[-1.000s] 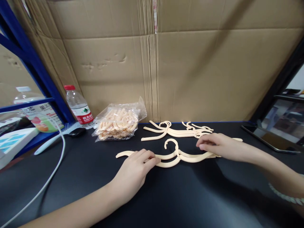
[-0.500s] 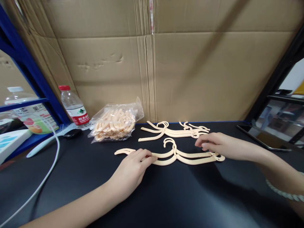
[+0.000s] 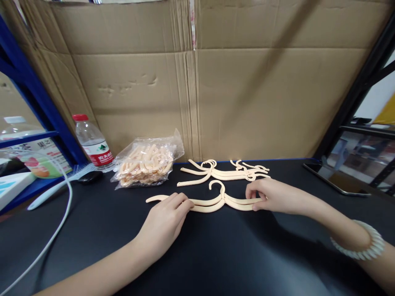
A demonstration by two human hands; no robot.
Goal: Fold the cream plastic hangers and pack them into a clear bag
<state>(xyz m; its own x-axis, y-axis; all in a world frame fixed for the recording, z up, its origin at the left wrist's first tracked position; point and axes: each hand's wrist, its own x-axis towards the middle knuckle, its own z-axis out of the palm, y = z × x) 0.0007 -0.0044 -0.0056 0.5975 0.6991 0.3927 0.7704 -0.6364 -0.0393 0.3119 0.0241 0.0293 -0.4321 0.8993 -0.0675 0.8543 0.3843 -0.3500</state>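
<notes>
Two cream plastic hangers [image 3: 207,209] lie close together on the black table [image 3: 197,255], their curved hooks pointing up and left. My left hand [image 3: 173,210] is closed over their left arms, with a curved tip sticking out past it. On the right arms, my right hand [image 3: 261,195] is closed with thumb and fingers around the pieces, hiding their right end. Just behind them lies another group of cream hangers and parts [image 3: 226,174], spread along the back of the table.
A clear bag of cream parts [image 3: 146,164] rests at the back left, beside a red-capped bottle [image 3: 94,144]. A white cable [image 3: 60,224] curves over the left side. A dark tablet [image 3: 335,179] lies at the right; cardboard [image 3: 277,98] stands behind.
My right hand has moved down and left onto the hangers' right arms and closed on them. The two hangers' hooks now lie closer together. The view has shifted slightly.
</notes>
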